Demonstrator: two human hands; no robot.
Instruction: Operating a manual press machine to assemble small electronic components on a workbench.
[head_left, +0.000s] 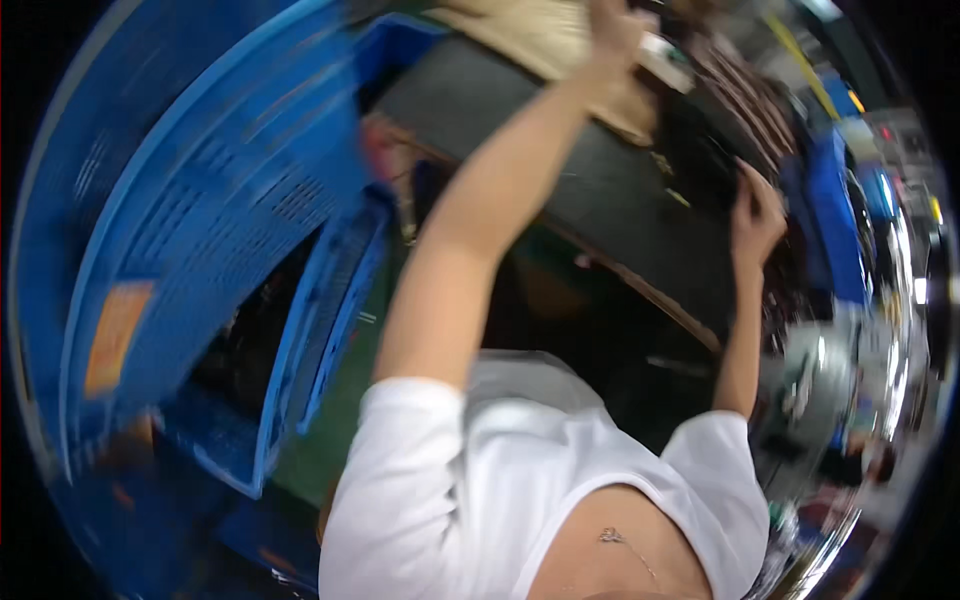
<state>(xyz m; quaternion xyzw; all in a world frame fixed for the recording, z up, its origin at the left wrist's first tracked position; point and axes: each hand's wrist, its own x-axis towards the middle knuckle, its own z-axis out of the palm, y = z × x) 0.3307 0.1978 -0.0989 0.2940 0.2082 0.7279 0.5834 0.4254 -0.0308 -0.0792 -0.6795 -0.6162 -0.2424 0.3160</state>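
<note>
My left hand point(618, 45) reaches to the far side of the dark worktop point(450, 105), smeared by motion. Beside its fingers is a small white thing point(665, 62), too blurred to name; whether the hand grips it cannot be seen. At the worktop's right side, my right hand point(757, 215) is closed, its fingertips pressed together at the edge of something black. What it holds, if anything, blends into the dark surface. Tan paper or card point(535, 35) lies beneath and left of my left hand. Small yellowish pieces point(678, 198) lie between the hands.
Large blue plastic crates point(230, 170) stand close on my left, one bearing an orange label point(117, 335). Striped brown material point(745, 80) lies at the far right of the worktop. A blue bin point(838, 215) is farther right. The worktop's near edge point(650, 290) runs before me.
</note>
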